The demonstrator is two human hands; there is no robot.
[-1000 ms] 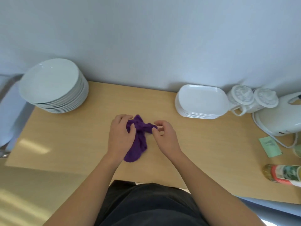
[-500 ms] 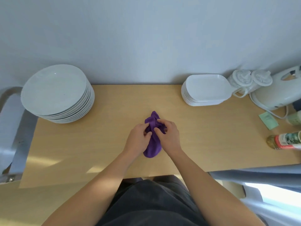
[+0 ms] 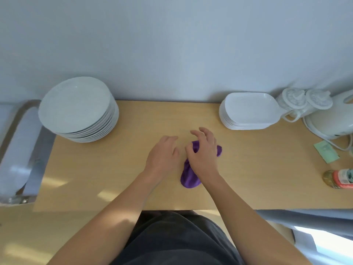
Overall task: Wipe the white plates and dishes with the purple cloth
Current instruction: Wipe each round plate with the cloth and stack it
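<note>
The purple cloth lies bunched on the wooden table, near its middle. My right hand rests on top of the cloth, its thumb hooked into a fold and its fingers curled and spread. Just left of the cloth, my left hand lies open on the table and is not touching it. A stack of round white plates stands at the back left. At the back right is a stack of white rectangular dishes.
Two white lidded cups and a white appliance with a cord sit at the far right. A green paper slip and a bottle lying on its side are near the right edge. A metal chair frame is left of the table.
My left hand has let go of the cloth and moved left. The right hand now covers the cloth alone, fingers spread. The camera view has shifted slightly.
</note>
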